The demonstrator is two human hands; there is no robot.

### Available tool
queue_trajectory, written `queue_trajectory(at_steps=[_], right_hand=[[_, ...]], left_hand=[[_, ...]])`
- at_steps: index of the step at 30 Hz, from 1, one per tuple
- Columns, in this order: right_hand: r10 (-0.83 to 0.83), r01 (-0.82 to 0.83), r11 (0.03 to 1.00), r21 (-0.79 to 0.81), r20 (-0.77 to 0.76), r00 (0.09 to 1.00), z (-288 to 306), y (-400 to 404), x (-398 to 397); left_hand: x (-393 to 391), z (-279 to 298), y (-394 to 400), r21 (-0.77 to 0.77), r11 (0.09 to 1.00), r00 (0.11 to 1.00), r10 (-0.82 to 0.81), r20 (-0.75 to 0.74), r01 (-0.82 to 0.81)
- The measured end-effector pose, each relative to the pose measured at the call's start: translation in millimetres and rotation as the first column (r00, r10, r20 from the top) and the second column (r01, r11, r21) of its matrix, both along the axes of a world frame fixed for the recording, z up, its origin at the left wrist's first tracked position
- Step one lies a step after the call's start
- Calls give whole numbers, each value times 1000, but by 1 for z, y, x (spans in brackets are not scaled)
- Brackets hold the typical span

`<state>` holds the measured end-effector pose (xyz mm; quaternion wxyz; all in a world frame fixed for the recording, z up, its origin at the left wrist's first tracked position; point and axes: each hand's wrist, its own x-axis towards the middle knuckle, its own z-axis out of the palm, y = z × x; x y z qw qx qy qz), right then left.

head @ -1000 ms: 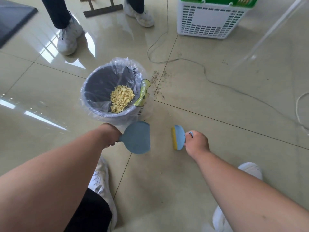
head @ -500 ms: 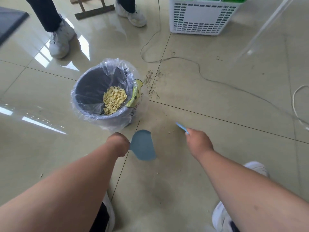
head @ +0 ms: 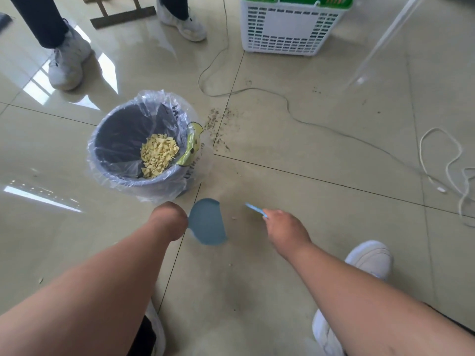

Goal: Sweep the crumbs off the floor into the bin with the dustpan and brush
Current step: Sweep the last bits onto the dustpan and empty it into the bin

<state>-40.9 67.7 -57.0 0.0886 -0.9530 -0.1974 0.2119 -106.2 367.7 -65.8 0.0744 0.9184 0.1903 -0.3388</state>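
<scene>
dustpan [head: 207, 222] in L hand [head: 170, 220], just below bin [head: 144, 147] rim

Left hand [head: 169, 222] grips dustpan [head: 207, 222]; right hand [head: 285, 227] grips brush [head: 255, 209].

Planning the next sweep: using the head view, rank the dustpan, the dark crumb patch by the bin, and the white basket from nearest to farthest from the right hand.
From the right hand, which holds the brush:
1. Dustpan, just to its left, held by the left hand.
2. Dark crumb patch, ahead, right of the bin.
3. White basket, far ahead at the top of the view.
</scene>
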Motion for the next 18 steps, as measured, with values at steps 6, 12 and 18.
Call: queue_trajectory(at_steps=[6, 12, 18], right_hand=[[-354, 370, 916, -154, 124, 927, 3, -110, 18], [-528, 524, 840, -140, 13, 849, -6, -135, 2], [-430, 429, 903, -38, -25, 903, -16, -72, -15]], left_hand=[[-1, -4, -5, 62, 996, 996, -69, 49, 66], [1, -7, -4, -10, 998, 998, 58, 38, -57], [0, -1, -9, -89, 972, 976, 220, -3, -219]])
